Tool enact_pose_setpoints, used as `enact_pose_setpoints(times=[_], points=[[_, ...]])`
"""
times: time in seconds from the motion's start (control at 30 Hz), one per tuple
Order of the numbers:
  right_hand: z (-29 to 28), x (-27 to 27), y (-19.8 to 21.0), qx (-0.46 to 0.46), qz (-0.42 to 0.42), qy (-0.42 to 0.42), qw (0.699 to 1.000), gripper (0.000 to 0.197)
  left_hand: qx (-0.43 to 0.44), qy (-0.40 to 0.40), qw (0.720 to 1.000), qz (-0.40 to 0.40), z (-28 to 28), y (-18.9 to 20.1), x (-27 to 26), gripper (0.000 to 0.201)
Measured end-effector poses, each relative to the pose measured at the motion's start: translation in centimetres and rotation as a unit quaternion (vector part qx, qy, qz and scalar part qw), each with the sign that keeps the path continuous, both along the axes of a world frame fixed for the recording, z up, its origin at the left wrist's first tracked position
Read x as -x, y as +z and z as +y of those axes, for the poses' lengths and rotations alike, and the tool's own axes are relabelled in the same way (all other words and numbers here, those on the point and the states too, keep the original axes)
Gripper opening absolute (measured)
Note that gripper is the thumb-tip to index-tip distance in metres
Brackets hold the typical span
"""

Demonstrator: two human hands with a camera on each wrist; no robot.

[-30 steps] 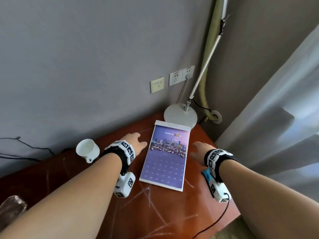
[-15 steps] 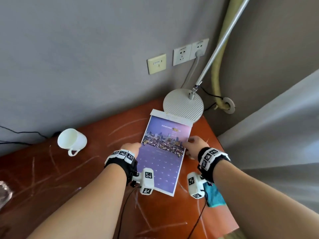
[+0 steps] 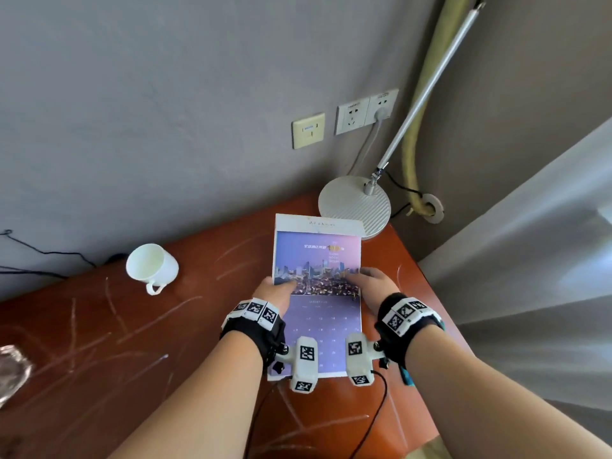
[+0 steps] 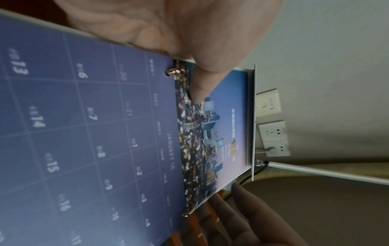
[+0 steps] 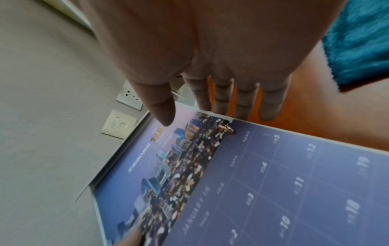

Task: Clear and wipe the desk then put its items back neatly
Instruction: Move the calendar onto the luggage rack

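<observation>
A purple wall calendar (image 3: 318, 260) with a city photo is held over the right side of the red-brown desk (image 3: 99, 359). My left hand (image 3: 280, 286) pinches its left edge, thumb (image 4: 200, 79) on the printed face. My right hand (image 3: 372, 281) holds the right edge, thumb (image 5: 162, 108) on top and fingers (image 5: 244, 103) under the sheet; those fingers show below the calendar (image 4: 105, 133) in the left wrist view. The page reads January in the right wrist view of the calendar (image 5: 273, 191). A teal cloth (image 5: 357, 41) lies on the desk behind my right wrist.
A white cup (image 3: 152, 266) lies on its side at the back left. The round white lamp base (image 3: 354, 207) stands in the far corner, its arm slanting up right. Wall sockets (image 3: 364, 112), a grey curtain (image 3: 530, 260) at right, a clear object (image 3: 10, 369) at the left edge.
Both hands closed in from the calendar's sides and took hold of its edges. The calendar turned from slanted to square with me and came up off the desk.
</observation>
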State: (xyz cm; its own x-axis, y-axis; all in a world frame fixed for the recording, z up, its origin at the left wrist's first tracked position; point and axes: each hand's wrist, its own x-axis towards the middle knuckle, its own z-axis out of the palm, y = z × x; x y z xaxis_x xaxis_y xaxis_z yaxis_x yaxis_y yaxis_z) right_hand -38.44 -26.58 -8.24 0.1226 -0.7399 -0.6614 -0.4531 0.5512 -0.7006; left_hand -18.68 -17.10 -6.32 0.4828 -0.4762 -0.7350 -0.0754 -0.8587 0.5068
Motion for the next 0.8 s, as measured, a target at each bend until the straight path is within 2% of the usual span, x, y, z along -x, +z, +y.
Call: enact_pose_setpoints(times=[0.07, 0.23, 0.27, 0.37, 0.4, 0.5, 0.63, 0.73, 0.8], points=[[0.9, -0.8, 1.6, 0.013, -0.024, -0.018, 0.999, 0.033, 0.044, 0.015, 0.999, -0.003, 1.0, 1.5, -0.6, 0.032], [4.3, -2.8, 5.2, 0.052, -0.077, -0.059, 0.994, 0.058, 0.135, 0.052, 0.989, -0.026, 3.9, 5.9, -3.0, 0.040], [5.2, -3.3, 6.3, 0.066, -0.085, -0.057, 0.993, 0.056, 0.155, 0.057, 0.986, -0.030, 4.5, 6.9, -3.5, 0.040], [8.5, -4.2, 10.0, 0.111, -0.076, -0.046, 0.990, 0.020, 0.221, 0.071, 0.972, -0.036, 6.5, 10.8, -4.8, 0.034], [9.5, -4.4, 10.8, 0.124, -0.074, -0.043, 0.989, 0.016, 0.234, 0.079, 0.968, -0.037, 7.1, 11.9, -5.4, 0.030], [12.6, -4.7, 13.4, 0.148, -0.094, -0.066, 0.982, 0.013, 0.277, 0.122, 0.953, -0.013, 9.1, 14.7, -6.6, 0.027], [16.3, -3.7, 15.7, 0.158, -0.125, -0.112, 0.973, 0.017, 0.316, 0.169, 0.933, 0.023, 11.8, 16.9, -7.0, 0.050], [18.9, -2.4, 17.5, 0.132, -0.194, -0.162, 0.958, 0.018, 0.325, 0.180, 0.927, 0.061, 13.6, 18.2, -6.3, 0.050], [20.7, -1.6, 18.7, 0.104, -0.257, -0.198, 0.940, 0.031, 0.327, 0.185, 0.922, 0.093, 15.0, 19.3, -5.3, 0.052]])
